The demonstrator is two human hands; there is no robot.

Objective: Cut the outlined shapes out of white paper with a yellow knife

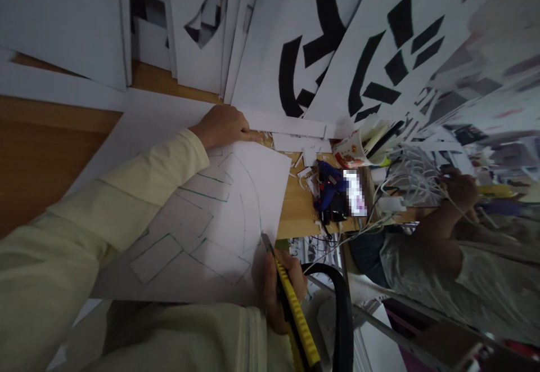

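My right hand (287, 285) grips a yellow and black utility knife (297, 316), its blade slanting up and to the left. The blade's tip rests at the end of a drawn curve on a large white sheet (189, 287), near the right edge. Drawn across that sheet are faint green and dark outlines of bars, boxes and an arc. My left hand (225, 124) lies flat on the sheet's far edge, fingers stretched to the right, holding nothing. My left forearm covers part of the drawing.
White boards with black shapes (324, 17) lean behind the sheet. To the right are paper scraps (310, 155), a blue glue gun (327, 183), a lit phone (355, 192), a paper cup of tools (352, 149) and tangled white cables (417, 175). A co-worker (439, 254) sits at the far right.
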